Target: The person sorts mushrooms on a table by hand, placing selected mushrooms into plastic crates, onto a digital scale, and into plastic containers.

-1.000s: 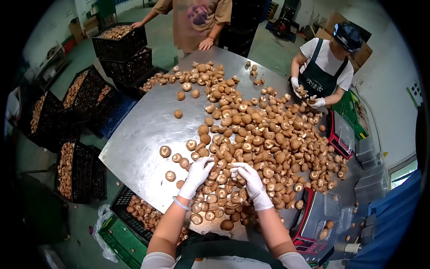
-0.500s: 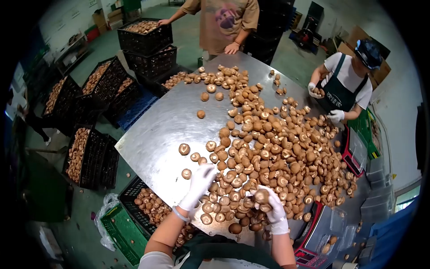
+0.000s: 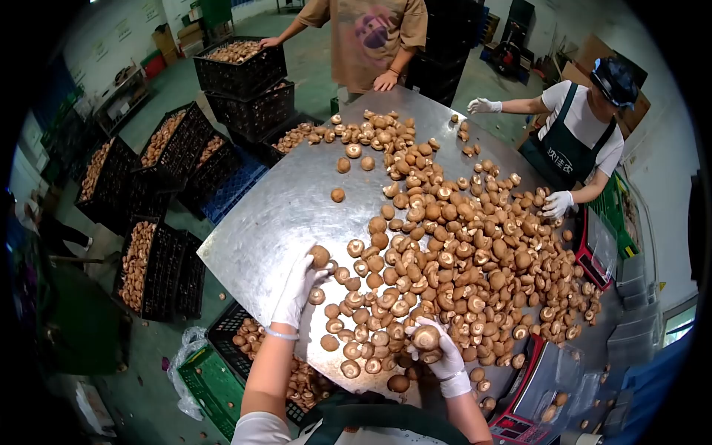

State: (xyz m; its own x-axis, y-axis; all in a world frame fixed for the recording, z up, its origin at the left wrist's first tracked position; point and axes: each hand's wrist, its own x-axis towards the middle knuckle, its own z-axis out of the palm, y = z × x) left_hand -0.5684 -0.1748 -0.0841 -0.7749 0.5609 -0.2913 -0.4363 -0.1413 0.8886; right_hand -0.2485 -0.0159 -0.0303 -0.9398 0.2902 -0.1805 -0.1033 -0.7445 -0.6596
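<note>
White-gloved left hand (image 3: 294, 291) touching round brown mushroom (image 3: 319, 256), grip unclear; white-gloved right hand (image 3: 439, 350) holding pale-patched brown mushroom (image 3: 426, 338); brown mushroom heap (image 3: 475, 256), red-edged scale (image 3: 535, 377) crowding silvery metal worktop (image 3: 271, 204).

Mushrooms (image 3: 446, 259) strewn across metal table (image 3: 274, 194)

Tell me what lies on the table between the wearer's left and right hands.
In the head view, loose brown mushrooms lie on the metal table between the left hand and right hand, some stem side up.

2 white gloves (image 3: 290, 294), dark-green apron (image 3: 400, 420)
</note>
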